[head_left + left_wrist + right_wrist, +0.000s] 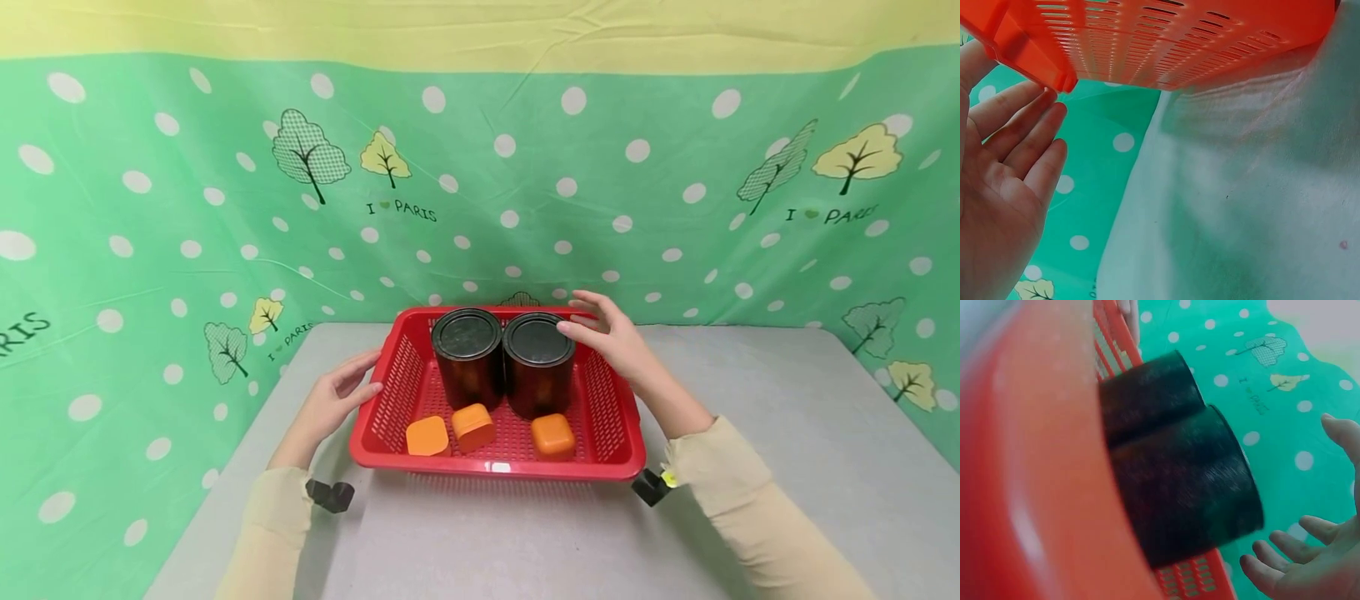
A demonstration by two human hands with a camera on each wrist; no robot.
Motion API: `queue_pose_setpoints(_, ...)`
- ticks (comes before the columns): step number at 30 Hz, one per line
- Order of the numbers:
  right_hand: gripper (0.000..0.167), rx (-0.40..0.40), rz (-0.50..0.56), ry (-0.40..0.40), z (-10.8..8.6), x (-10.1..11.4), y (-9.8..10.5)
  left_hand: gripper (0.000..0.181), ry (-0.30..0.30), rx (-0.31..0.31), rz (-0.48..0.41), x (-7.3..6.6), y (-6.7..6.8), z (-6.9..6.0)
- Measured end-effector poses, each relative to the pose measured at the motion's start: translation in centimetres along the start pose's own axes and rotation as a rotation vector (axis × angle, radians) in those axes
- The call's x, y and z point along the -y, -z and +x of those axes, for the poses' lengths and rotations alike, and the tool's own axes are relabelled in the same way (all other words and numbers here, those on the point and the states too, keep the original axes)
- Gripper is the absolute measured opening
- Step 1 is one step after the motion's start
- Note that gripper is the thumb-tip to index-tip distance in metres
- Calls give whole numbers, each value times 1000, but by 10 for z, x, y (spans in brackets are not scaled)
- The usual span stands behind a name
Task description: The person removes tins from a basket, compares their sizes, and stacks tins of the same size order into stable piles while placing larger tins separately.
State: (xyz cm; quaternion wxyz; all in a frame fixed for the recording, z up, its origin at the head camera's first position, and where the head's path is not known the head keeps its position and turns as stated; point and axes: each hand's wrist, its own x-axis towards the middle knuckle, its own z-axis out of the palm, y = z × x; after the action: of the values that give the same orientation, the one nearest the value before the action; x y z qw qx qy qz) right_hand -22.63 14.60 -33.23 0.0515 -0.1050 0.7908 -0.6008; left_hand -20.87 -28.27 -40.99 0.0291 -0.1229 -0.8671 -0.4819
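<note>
Green dotted cloth (510,242) backs a grey table (465,542). My left hand (330,406) – fingers extended, gripping nothing – lies against the left rim of the red basket (495,468); my right hand (617,337), fingers apart and holding nothing, hovers near the right can (540,379). Basket contents: that can and the left can (471,367), upright, side by side – three orange blocks (553,435) in front.

Cream sleeves (738,492), black wrist cameras (330,497) (a yellow patch (669,478) beside one).
</note>
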Motion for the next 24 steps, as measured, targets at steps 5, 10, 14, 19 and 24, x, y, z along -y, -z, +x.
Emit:
queue_pose_setpoints(5,73,19,84,-53,4,-4,-11,60,7,-1,-4,-1,0,-1)
queue_pose_setpoints(10,75,31,130,-77,8,-11,-15,60,19,0,0,-2,0,-1)
queue_pose_setpoints(14,78,48,153,-99,9,-18,-15,60,17,0,-2,-3,-1,-1)
queue_pose_setpoints(19,83,84,161,-90,10,-25,-15,59,12,-1,-7,-2,-1,-1)
queue_pose_setpoints(24,87,97,118,-51,10,-31,-15,59,9,-4,-16,-1,-1,-1)
